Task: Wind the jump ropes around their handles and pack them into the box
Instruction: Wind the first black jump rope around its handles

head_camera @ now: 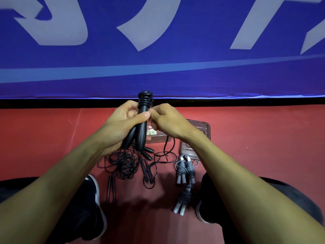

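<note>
Left hand (121, 124) wraps around two black handles (141, 127), held upright above the floor, thumb pressed across them. Right hand (165, 120) pinches the black rope (165, 147) just beside that thumb. Coils (145, 98) already ring the handles' top. Below, a loose tangle (125, 163) lies on the red floor (263, 147), grey wound ropes (186, 169) to its right, the clear box (202, 127) under the right wrist.

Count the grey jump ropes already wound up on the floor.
3. Two wound grey bundles lie side by side, one and the other, just near of the box. A third, darker grey bundle lies nearer the person, between the shoes. None look hidden.
</note>
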A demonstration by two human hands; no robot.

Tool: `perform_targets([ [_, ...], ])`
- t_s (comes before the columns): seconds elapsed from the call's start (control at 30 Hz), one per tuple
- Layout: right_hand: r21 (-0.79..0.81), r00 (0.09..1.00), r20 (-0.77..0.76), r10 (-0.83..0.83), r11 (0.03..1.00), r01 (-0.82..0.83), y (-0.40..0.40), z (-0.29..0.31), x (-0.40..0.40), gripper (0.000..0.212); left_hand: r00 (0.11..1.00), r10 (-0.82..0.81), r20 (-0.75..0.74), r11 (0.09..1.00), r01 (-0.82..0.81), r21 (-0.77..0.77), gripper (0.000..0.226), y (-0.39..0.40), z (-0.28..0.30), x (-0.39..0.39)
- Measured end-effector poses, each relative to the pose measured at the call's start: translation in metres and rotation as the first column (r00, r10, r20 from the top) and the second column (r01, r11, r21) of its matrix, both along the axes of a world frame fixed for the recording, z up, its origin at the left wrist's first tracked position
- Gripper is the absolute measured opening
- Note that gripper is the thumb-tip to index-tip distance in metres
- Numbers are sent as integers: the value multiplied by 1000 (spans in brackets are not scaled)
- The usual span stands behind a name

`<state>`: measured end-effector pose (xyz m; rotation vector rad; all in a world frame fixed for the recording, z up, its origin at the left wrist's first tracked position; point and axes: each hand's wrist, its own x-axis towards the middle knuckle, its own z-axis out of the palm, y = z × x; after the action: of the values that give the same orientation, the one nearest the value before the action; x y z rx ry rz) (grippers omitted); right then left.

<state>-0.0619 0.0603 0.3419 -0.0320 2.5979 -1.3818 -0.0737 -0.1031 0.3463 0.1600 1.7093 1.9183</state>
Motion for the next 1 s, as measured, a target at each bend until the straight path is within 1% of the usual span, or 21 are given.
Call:
perform_targets([
  [0.13, -81, 999, 47, 10, 997, -6, -2, -1, -2, 42, 999, 40, 5, 999, -40, -12, 26, -2, 2, 0],
  [0.27, -129, 997, 80, 13, 992, -3, -3, -1, -3, 38, 998, 35, -56, 999, -37, -34, 28, -4, 0, -2],
  [0.37, -178, 996, 83, 16, 984, -1, -4, 2, -1, 36, 995, 36, -98, 997, -42, -60, 42, -5, -2, -5],
  [0.43, -235, 995, 96, 13, 972, 10, -5, 4, -1, 29, 993, 29, -117, 996, -38, -75, 49, -6, -2, -6],
  [0.5, -277, 995, 99, 23, 961, 5, -5, 5, -1, 23, 993, 34, -111, 996, -43, -78, 49, -6, -5, -7],
  [0.57, -303, 994, 105, 39, 953, -5, -5, 5, 0, 21, 994, 38, -105, 995, -47, -89, 43, -6, -6, -7],
  [0.67, -276, 992, 116, 51, 961, -17, -4, 3, 0, 27, 994, -15, -111, 994, 3, -106, 38, -7, -5, -8],
  [0.8, -220, 992, 88, 88, 973, -67, -3, 2, 1, 30, 999, -39, -31, 999, 38, -34, 43, -8, -4, -5],
  [0.87, -204, 987, 93, 133, 973, -112, -3, 3, 3, 35, 997, -69, -21, 997, 68, -32, 42, -8, -4, -4],
  [0.93, -166, 982, 86, 169, 974, -153, -4, 0, 3, 43, 993, -82, -81, 992, 74, -107, 41, -8, -4, -3],
  [1.0, -74, 986, 56, 157, 986, -152, -4, -2, 4, 46, 984, -87, -158, 978, 54, -203, 40, -8, -5, -4],
])
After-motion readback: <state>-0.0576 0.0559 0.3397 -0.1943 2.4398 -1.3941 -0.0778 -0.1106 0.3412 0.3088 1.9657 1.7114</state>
